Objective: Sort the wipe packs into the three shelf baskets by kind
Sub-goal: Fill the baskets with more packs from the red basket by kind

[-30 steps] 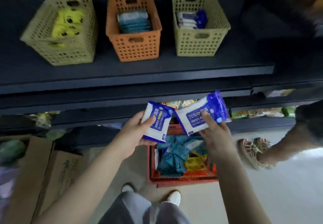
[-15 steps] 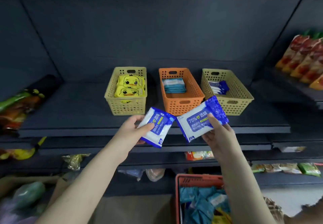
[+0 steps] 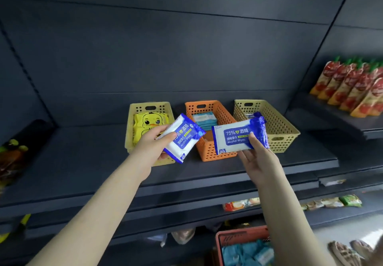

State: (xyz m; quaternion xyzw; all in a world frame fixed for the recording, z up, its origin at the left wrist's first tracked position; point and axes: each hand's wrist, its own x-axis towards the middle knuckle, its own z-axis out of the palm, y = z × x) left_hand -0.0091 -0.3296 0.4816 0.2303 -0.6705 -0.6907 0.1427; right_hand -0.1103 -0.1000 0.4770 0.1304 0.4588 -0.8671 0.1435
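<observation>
Three baskets stand in a row on the dark shelf. The left yellow basket (image 3: 132, 118) holds yellow duck packs, the orange basket (image 3: 226, 116) holds teal packs, and the right yellow basket (image 3: 279, 124) holds blue-and-white packs. My left hand (image 3: 152, 144) grips a blue-and-white alcohol wipe pack (image 3: 182, 139) in front of the left and orange baskets. My right hand (image 3: 258, 158) pinches a second alcohol wipe pack (image 3: 238, 136) between the orange and right baskets, above the shelf.
A red crate (image 3: 219, 236) with teal packs sits on the floor at the bottom right. Red sauce pouches (image 3: 352, 87) line a shelf at the far right. Snack packets (image 3: 331, 202) lie on lower shelves. Someone's sandalled feet (image 3: 348, 251) show at the bottom right corner.
Both hands have risen from above the floor crate to shelf height, each carrying its alcohol wipe pack closer to the baskets. My view has tilted upward.
</observation>
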